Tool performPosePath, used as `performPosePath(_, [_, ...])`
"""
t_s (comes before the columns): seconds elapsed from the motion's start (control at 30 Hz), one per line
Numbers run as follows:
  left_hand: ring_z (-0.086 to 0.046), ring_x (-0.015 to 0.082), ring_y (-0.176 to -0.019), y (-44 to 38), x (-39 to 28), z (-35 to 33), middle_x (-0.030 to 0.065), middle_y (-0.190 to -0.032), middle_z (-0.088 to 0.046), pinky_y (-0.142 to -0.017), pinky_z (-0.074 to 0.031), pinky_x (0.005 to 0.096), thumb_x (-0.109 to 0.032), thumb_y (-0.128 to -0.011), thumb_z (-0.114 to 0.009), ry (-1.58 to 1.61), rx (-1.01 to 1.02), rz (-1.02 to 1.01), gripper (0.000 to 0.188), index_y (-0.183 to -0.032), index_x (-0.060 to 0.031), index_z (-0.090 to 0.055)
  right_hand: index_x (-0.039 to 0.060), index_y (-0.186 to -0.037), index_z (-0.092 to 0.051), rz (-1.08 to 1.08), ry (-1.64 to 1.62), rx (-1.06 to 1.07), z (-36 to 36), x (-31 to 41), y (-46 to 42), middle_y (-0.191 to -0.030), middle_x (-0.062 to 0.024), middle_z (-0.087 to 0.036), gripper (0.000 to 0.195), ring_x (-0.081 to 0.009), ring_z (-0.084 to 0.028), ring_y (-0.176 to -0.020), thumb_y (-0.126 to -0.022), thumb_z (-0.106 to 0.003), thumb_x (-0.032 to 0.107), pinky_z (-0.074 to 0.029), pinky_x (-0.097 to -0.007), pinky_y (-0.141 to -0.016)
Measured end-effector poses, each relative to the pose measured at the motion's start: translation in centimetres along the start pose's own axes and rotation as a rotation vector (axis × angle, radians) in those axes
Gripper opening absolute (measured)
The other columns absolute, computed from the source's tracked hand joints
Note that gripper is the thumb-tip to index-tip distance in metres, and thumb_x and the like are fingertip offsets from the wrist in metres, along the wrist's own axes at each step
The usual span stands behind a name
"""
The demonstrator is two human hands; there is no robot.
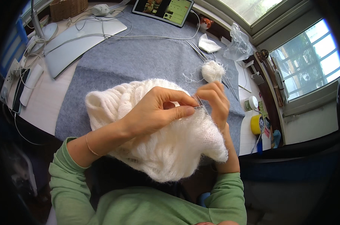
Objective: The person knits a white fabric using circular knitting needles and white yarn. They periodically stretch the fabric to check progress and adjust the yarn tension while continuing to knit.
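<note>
A fluffy white knitted piece with cable-like ridges lies bunched over the table's front edge and hangs towards my lap. My left hand pinches its upper edge and a thin metal knitting needle between thumb and forefinger. Close against it on the right, my right hand is curled and slightly blurred. A second thin needle shows at its fingers, crossing the first at the stitches; most of its length is hidden. Just beyond my right hand rests a ball of white yarn with loose strands.
Spare metal needles lie near the yarn on a grey felt cloth. A closed laptop with cables sits at left, a lit tablet at the back. A plastic bag, white jar and yellow tape roll line the right.
</note>
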State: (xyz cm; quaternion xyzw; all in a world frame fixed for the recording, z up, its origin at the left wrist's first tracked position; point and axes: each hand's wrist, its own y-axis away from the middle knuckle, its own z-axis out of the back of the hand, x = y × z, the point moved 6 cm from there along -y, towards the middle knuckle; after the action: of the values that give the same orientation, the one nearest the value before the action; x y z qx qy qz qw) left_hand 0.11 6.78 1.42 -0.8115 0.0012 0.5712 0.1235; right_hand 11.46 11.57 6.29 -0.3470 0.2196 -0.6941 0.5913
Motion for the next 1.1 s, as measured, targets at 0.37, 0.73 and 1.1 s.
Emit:
performPosePath(0.37, [-0.06,0.01,-0.084,0.0,-0.5,0.9,0.0064,-0.093,-0.064,-0.074,-0.05,0.0228,-0.006,-0.084,-0.059,0.0,-0.126,0.042,0.018,-0.101,-0.0005,-0.062,0.0066,-0.071,-0.061,0.091,0.159,-0.251,2.2,1.2,2.0,-0.049,0.0031,-0.038,0.021,-0.012,-0.035,-0.048,-0.056,-0.068,0.019,-0.025,-0.0293,-0.057])
performPosePath(0.73, [-0.059,0.0083,-0.082,0.2,-0.8,1.1,0.0039,-0.089,-0.063,-0.072,-0.05,0.0216,-0.007,-0.084,-0.06,0.02,-0.173,0.002,0.014,-0.097,-0.0019,-0.062,0.0064,-0.067,-0.061,0.065,0.251,-0.261,1.7,1.7,1.4,-0.049,0.0029,-0.035,0.022,-0.0114,-0.033,-0.047,-0.052,-0.067,0.021,-0.024,-0.0287,-0.058])
performPosePath(1.1, [-0.058,0.0073,-0.081,0.2,-0.1,0.3,0.0037,-0.09,-0.062,-0.074,-0.048,0.021,-0.006,-0.083,-0.061,-0.018,-0.108,0.011,0.015,-0.097,0.0005,-0.061,0.0,-0.102,-0.057,-0.128,0.008,-0.025,0.2,0.2,-0.1,-0.094,-0.0141,-0.054,0.051,-0.0268,-0.054,-0.084,-0.058,-0.075,0.02,-0.043,-0.0329,-0.073])
